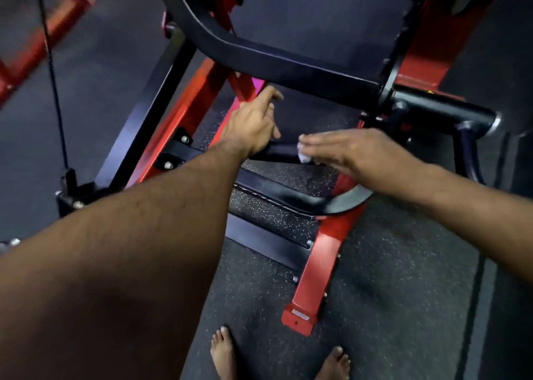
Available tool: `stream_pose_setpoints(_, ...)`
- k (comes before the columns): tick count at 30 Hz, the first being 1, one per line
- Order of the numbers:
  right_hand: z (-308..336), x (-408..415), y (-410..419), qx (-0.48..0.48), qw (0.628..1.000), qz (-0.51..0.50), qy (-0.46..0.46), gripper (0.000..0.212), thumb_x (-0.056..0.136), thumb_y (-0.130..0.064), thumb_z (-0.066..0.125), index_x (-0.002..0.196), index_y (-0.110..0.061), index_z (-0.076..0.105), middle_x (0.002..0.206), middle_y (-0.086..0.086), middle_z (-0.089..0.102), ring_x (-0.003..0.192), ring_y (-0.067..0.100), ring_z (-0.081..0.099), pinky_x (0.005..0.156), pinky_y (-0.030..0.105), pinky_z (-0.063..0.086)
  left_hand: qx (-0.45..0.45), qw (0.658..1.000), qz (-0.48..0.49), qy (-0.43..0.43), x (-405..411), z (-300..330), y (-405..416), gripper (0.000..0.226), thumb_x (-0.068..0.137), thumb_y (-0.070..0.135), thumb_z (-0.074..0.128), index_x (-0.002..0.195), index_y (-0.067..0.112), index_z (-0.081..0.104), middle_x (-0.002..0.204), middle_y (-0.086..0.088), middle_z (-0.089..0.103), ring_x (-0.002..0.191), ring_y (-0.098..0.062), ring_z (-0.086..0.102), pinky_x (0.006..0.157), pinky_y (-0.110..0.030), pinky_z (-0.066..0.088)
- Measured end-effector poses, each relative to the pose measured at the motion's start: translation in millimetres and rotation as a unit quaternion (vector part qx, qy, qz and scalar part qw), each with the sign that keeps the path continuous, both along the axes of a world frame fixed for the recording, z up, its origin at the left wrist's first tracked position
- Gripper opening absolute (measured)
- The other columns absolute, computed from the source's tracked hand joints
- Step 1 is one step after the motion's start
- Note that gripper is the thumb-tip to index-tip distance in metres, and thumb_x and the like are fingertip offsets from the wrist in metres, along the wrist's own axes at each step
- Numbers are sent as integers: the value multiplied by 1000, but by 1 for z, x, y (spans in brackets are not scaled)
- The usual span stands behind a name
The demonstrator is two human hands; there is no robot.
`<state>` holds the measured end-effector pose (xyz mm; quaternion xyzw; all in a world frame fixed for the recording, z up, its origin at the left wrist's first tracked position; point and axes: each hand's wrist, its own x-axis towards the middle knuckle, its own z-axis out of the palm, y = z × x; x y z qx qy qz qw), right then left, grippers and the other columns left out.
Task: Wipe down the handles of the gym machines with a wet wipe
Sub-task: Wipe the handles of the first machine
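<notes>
A short black handle point(281, 151) juts out from the red and black gym machine at the middle of the view. My left hand point(253, 122) lies over the handle's left end with its fingers loosely spread and pointing away, not wrapped round the bar. My right hand point(346, 148) is flat with straight fingers and presses a small white wet wipe point(304, 157) against the handle's right end. Most of the wipe is hidden under the fingers.
A thick black curved bar point(259, 53) crosses above the hands, ending in a black pivot and a second grip point(467, 146) at the right. Red frame legs point(317, 264) stand on speckled rubber floor. A cable point(54, 91) hangs at the left. My bare feet point(277, 356) are at the bottom.
</notes>
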<state>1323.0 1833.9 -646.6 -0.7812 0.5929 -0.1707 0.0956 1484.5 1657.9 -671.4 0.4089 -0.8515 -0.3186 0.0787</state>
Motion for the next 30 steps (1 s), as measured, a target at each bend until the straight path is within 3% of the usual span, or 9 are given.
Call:
stream_pose_setpoints(4, 1, 18, -31, 17, 992, -81, -96, 26, 90, -24, 74, 116, -22, 76, 118, -3, 73, 110, 15, 69, 91, 41, 59, -4, 1000, 3, 12, 1, -1, -3, 30, 100, 25, 33, 121, 38, 51, 71, 16, 74, 94, -18, 62, 104, -37, 44)
stream_pose_setpoints(8, 1, 14, -17, 14, 995, 94, 29, 42, 98, -17, 45, 136, -15, 62, 145, 0, 55, 134, 17, 52, 110, 38, 46, 21, 1000, 9, 13, 2, -2, -4, 37, 95, 22, 31, 121, 40, 50, 72, 18, 74, 97, -15, 65, 100, -35, 47)
stream_pose_setpoints(10, 4, 0, -14, 6, 995, 88, 37, 47, 97, -16, 39, 139, -13, 59, 147, 0, 52, 136, 16, 50, 111, 37, 45, 35, 999, 15, 18, 0, -1, -4, 38, 96, 20, 31, 123, 40, 50, 70, 17, 74, 95, -12, 66, 96, -34, 49)
stream_pose_setpoints(16, -1, 24, -25, -6, 1000, -6, -26, 34, 91, -10, 70, 124, -18, 71, 131, -3, 66, 118, 17, 66, 90, 47, 59, 41, 989, 125, 73, 2, 5, 4, 42, 90, 19, 32, 119, 38, 55, 68, 17, 73, 94, -20, 69, 97, -36, 51)
stream_pose_setpoints(20, 5, 18, -22, -3, 1000, 25, 3, 35, 96, -15, 65, 130, -22, 67, 139, -6, 60, 125, 14, 60, 91, 44, 58, 150, 914, 323, 193, 10, -7, 18, 34, 96, 15, 35, 113, 28, 62, 72, 3, 76, 85, -19, 71, 79, -27, 52)
stream_pose_setpoints(23, 2, 21, -24, 9, 998, -22, -60, 29, 95, -18, 67, 123, -26, 72, 129, -6, 68, 119, 15, 65, 93, 37, 56, 197, 877, 374, 228, 17, -25, 30, 32, 95, 11, 36, 100, 24, 65, 75, 1, 66, 74, -24, 62, 56, -35, 57)
stream_pose_setpoints(25, 5, 24, -43, 50, 987, -108, -111, 22, 95, -28, 67, 115, -33, 75, 117, -7, 74, 111, 15, 68, 92, 27, 52, 188, 880, 367, 236, 19, -26, 30, 31, 94, 8, 36, 96, 24, 62, 80, 1, 56, 65, -20, 53, 36, -25, 45)
stream_pose_setpoints(27, 6, 31, -59, 94, 980, -134, -116, 19, 94, -33, 67, 111, -37, 76, 112, -8, 75, 113, 15, 66, 97, 31, 51, 190, 886, 352, 234, 19, -23, 29, 30, 92, 6, 35, 95, 24, 59, 84, -3, 56, 64, -19, 52, 33, -21, 38)
stream_pose_setpoints(30, 10, 47, -53, 39, 999, -13, 3, 29, 97, -24, 55, 119, -26, 74, 128, 0, 69, 122, 23, 63, 99, 44, 54, 216, 886, 336, 237, 20, -22, 30, 32, 88, 5, 34, 101, 23, 56, 95, -12, 61, 67, -25, 58, 34, -21, 38)
